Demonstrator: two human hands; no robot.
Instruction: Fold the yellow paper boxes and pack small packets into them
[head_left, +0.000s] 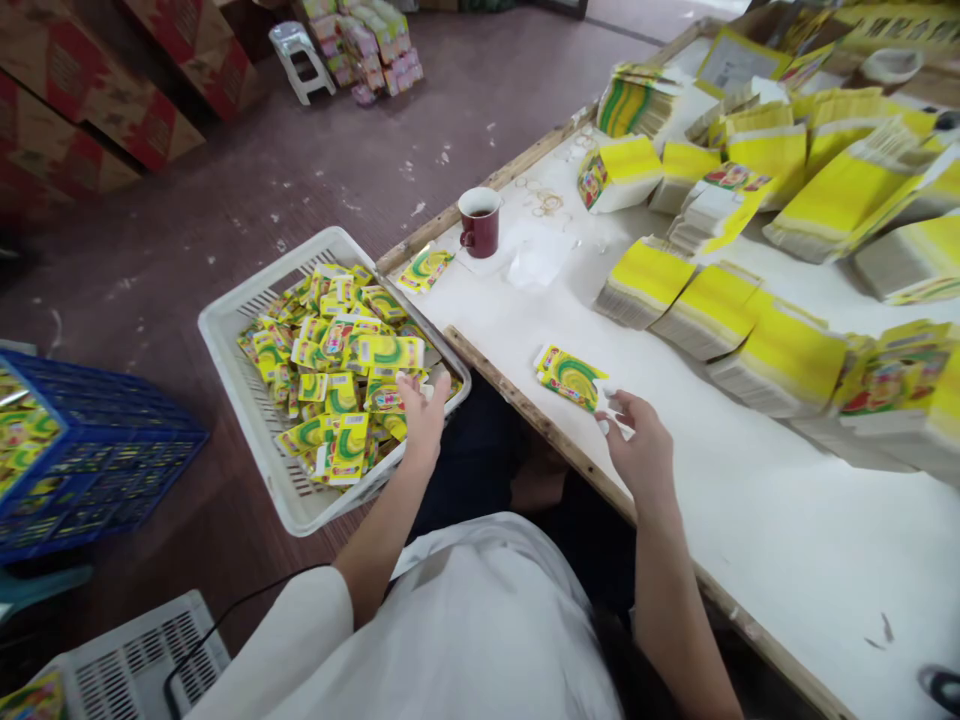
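Note:
My left hand [422, 412] reaches into a white plastic basket [247, 330] filled with several yellow and green sachets [341, 370]; its fingers rest spread on the sachets near the basket's right rim. My right hand [637, 440] lies on the white table [750, 520] with fingers loosely apart, just right of a small stack of the same sachets [570, 376] near the table's wooden edge. It holds nothing that I can see.
A dark red mug [480, 220] stands on the table beyond a loose sachet [426, 267]. Piles of flat yellow cartons [750, 320] fill the table's right side. A blue crate [82, 450] sits at left, another white crate [135, 660] at bottom left, cardboard boxes behind.

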